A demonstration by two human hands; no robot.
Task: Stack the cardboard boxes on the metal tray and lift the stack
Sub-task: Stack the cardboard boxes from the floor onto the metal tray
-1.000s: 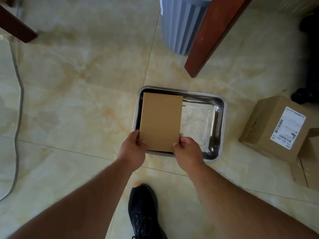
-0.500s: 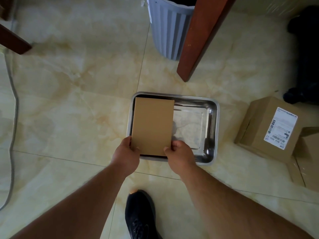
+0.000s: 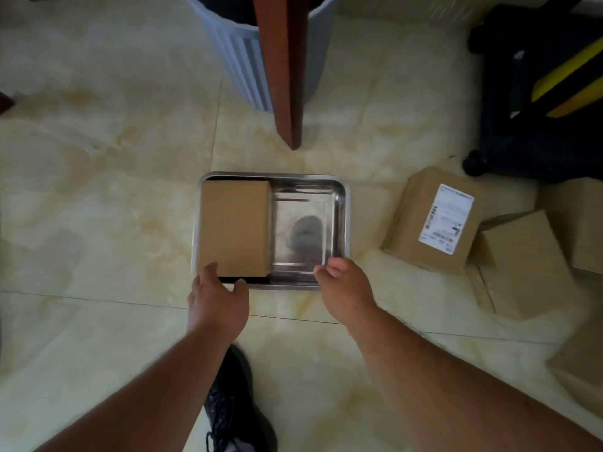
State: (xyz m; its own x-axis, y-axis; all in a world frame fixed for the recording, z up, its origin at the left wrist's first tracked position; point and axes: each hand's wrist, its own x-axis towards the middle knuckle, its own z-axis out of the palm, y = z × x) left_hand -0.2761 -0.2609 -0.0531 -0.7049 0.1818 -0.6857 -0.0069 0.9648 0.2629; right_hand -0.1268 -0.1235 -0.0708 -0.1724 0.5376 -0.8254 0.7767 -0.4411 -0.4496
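Observation:
A plain cardboard box (image 3: pixel 235 227) rests in the left half of the shiny metal tray (image 3: pixel 341 203) on the tiled floor. My left hand (image 3: pixel 217 298) hovers at the tray's near left corner, fingers spread, just off the box's near edge. Over the tray's near right rim my right hand (image 3: pixel 344 288) is loosely curled and holds nothing. A cardboard box with a white shipping label (image 3: pixel 432 220) lies to the right of the tray, with another plain box (image 3: pixel 518 265) beside it.
A wooden furniture leg (image 3: pixel 282 70) and a grey ribbed bin (image 3: pixel 241 57) stand just beyond the tray. A black and yellow object (image 3: pixel 535 93) sits at the far right. More cardboard (image 3: pixel 580 367) lies at the right edge. My black shoe (image 3: pixel 233 402) is below the hands.
Both hands have let go of the box, which now sits in the tray's left half. My right hand has moved right along the near rim. The camera has come closer.

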